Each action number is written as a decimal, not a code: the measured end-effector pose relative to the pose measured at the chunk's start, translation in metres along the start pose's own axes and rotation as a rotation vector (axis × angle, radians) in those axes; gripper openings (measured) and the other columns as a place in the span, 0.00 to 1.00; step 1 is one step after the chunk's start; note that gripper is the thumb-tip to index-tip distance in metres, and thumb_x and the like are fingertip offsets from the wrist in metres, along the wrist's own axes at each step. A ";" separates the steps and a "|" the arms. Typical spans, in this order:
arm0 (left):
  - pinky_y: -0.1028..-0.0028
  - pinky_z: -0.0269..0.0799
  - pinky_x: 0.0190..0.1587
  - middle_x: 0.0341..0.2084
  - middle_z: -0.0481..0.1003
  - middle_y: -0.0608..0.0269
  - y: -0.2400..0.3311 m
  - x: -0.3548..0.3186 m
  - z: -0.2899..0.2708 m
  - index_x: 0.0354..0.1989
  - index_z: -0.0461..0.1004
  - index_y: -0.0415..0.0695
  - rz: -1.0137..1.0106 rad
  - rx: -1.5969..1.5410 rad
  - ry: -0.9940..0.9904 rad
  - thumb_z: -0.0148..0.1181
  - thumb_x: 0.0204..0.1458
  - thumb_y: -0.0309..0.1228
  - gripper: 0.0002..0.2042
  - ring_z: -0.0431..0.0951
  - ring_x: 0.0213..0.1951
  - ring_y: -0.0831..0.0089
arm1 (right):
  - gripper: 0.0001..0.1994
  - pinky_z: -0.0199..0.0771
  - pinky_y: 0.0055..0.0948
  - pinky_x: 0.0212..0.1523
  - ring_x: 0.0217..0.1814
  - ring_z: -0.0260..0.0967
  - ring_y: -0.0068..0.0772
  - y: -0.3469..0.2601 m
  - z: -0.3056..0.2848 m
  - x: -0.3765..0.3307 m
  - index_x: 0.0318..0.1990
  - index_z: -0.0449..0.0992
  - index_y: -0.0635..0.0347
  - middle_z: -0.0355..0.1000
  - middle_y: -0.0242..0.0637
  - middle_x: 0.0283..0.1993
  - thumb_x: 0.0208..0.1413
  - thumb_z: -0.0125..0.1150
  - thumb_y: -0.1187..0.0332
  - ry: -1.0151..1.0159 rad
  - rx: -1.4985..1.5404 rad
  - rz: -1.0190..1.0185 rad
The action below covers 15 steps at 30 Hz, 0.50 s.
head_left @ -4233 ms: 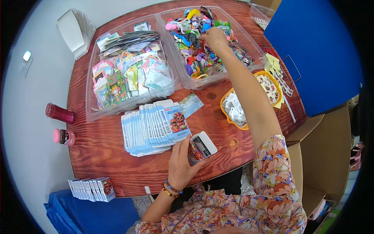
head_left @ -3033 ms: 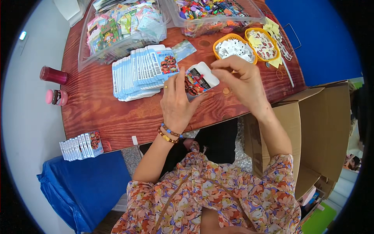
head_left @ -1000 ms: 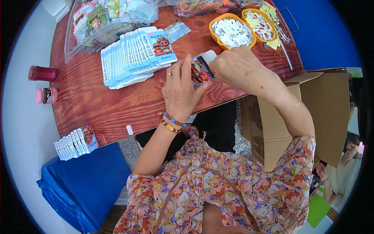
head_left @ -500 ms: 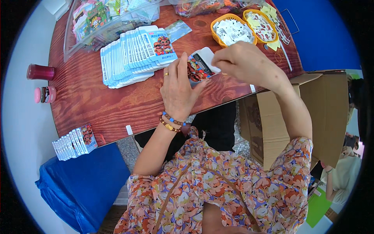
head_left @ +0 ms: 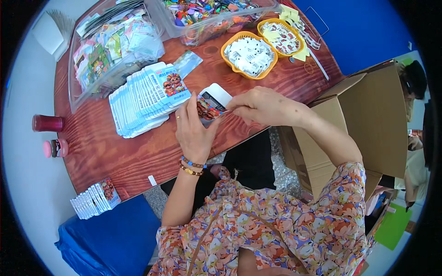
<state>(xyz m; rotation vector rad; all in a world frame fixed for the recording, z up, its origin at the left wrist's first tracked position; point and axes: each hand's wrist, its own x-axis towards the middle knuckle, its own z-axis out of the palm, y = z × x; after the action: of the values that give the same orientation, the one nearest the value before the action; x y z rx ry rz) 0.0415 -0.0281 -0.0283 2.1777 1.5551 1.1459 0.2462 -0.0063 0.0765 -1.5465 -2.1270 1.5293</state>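
My left hand point(head_left: 195, 131) grips a small printed card box point(head_left: 209, 107) with red cartoon figures, thumb on one side and fingers on the other. The box's white flap point(head_left: 218, 93) stands open at its far end. At the box's right edge, my right hand point(head_left: 260, 106) is closed in a pinch beside the flap. Whatever its fingertips hold, if anything, is hidden. Just left of the box lies a fanned stack of flat blue-and-white card boxes point(head_left: 142, 99), the top one showing similar figures.
Yellow baskets of small white packets point(head_left: 251, 57) and printed pieces point(head_left: 281, 39) stand at the back. Behind are clear bins of printed bags point(head_left: 115, 50) and colourful small items point(head_left: 198, 14). Filled boxes point(head_left: 96, 198) line the near left edge; an open carton point(head_left: 363, 119) stands right.
The view has shifted, so the table things sit lower and further left. My right hand has come down from above the flap to the box's right edge. My left hand still holds the box.
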 end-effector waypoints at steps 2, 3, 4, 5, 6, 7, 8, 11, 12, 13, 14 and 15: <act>0.57 0.73 0.51 0.51 0.70 0.50 0.004 0.000 0.002 0.65 0.64 0.41 -0.009 0.006 -0.026 0.79 0.36 0.34 0.43 0.71 0.54 0.50 | 0.11 0.75 0.30 0.27 0.23 0.75 0.30 0.003 0.001 0.002 0.44 0.78 0.66 0.75 0.36 0.22 0.62 0.53 0.71 0.147 -0.214 -0.131; 0.57 0.73 0.51 0.51 0.70 0.50 0.005 0.001 0.003 0.65 0.64 0.41 -0.004 0.008 -0.028 0.79 0.36 0.34 0.43 0.71 0.54 0.50 | 0.11 0.75 0.30 0.27 0.23 0.75 0.30 -0.001 -0.001 0.002 0.44 0.78 0.66 0.75 0.36 0.22 0.62 0.53 0.71 0.151 -0.210 -0.132; 0.57 0.73 0.51 0.51 0.70 0.51 0.006 0.001 0.002 0.64 0.64 0.42 0.004 0.016 -0.044 0.79 0.36 0.34 0.43 0.71 0.54 0.51 | 0.09 0.76 0.31 0.28 0.23 0.76 0.31 -0.008 -0.004 0.003 0.40 0.79 0.66 0.75 0.36 0.21 0.61 0.53 0.70 0.124 -0.169 0.004; 0.57 0.73 0.51 0.52 0.70 0.51 0.008 0.001 0.001 0.64 0.64 0.42 0.011 0.025 -0.061 0.79 0.36 0.34 0.43 0.71 0.54 0.51 | 0.09 0.76 0.32 0.28 0.22 0.77 0.32 -0.015 -0.004 0.003 0.36 0.79 0.65 0.75 0.36 0.20 0.60 0.53 0.70 0.095 -0.125 0.140; 0.57 0.73 0.51 0.52 0.70 0.51 0.011 0.001 0.001 0.64 0.64 0.42 0.015 0.026 -0.069 0.79 0.36 0.34 0.43 0.71 0.54 0.51 | 0.09 0.76 0.32 0.28 0.22 0.77 0.32 -0.013 -0.003 0.006 0.36 0.79 0.65 0.75 0.36 0.20 0.60 0.53 0.70 0.098 -0.116 0.142; 0.57 0.73 0.51 0.52 0.70 0.51 0.014 0.001 0.003 0.64 0.64 0.42 0.034 0.033 -0.086 0.79 0.36 0.34 0.43 0.71 0.53 0.51 | 0.09 0.76 0.33 0.28 0.22 0.77 0.33 -0.009 -0.001 0.011 0.33 0.79 0.64 0.75 0.36 0.19 0.58 0.54 0.70 0.079 -0.294 0.153; 0.57 0.73 0.51 0.52 0.70 0.51 0.016 0.005 0.005 0.64 0.65 0.41 0.059 0.035 -0.101 0.79 0.36 0.35 0.42 0.71 0.53 0.52 | 0.10 0.77 0.34 0.28 0.21 0.77 0.33 -0.007 -0.003 0.015 0.29 0.79 0.64 0.75 0.37 0.18 0.56 0.55 0.69 0.067 -0.474 0.168; 0.57 0.73 0.52 0.51 0.70 0.51 0.012 0.004 0.007 0.64 0.65 0.41 0.061 0.078 -0.107 0.79 0.37 0.35 0.42 0.71 0.53 0.51 | 0.10 0.76 0.35 0.28 0.21 0.77 0.34 -0.012 -0.007 0.021 0.25 0.79 0.64 0.75 0.38 0.18 0.52 0.56 0.69 0.052 -0.538 0.015; 0.57 0.72 0.52 0.51 0.70 0.51 0.010 0.003 0.005 0.64 0.65 0.40 0.050 0.050 -0.102 0.78 0.37 0.36 0.42 0.71 0.53 0.51 | 0.09 0.76 0.36 0.27 0.21 0.77 0.36 -0.009 -0.007 0.029 0.24 0.79 0.65 0.75 0.39 0.18 0.50 0.57 0.69 0.005 -0.584 -0.051; 0.57 0.72 0.52 0.51 0.70 0.51 0.014 0.003 0.009 0.64 0.65 0.40 0.063 0.041 -0.113 0.78 0.37 0.36 0.42 0.71 0.53 0.51 | 0.09 0.76 0.36 0.27 0.21 0.77 0.36 -0.007 -0.011 0.026 0.24 0.79 0.65 0.75 0.39 0.18 0.50 0.57 0.69 0.016 -0.576 -0.038; 0.57 0.72 0.52 0.51 0.70 0.51 0.014 0.003 0.008 0.64 0.64 0.40 0.082 0.043 -0.105 0.78 0.37 0.37 0.43 0.71 0.53 0.51 | 0.09 0.76 0.36 0.27 0.21 0.77 0.37 -0.017 -0.014 0.022 0.24 0.78 0.66 0.75 0.40 0.18 0.50 0.58 0.70 -0.048 -0.636 -0.039; 0.57 0.72 0.52 0.51 0.71 0.51 0.014 0.003 0.008 0.64 0.64 0.40 0.098 0.046 -0.097 0.78 0.37 0.37 0.43 0.71 0.53 0.51 | 0.09 0.76 0.36 0.27 0.22 0.77 0.37 -0.022 -0.016 0.020 0.25 0.78 0.67 0.75 0.41 0.18 0.49 0.58 0.70 -0.114 -0.696 -0.042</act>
<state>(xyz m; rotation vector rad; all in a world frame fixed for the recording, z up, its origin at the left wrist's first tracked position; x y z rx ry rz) 0.0573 -0.0292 -0.0242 2.3257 1.4630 1.0246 0.2310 0.0198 0.0923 -1.5756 -2.9346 0.9103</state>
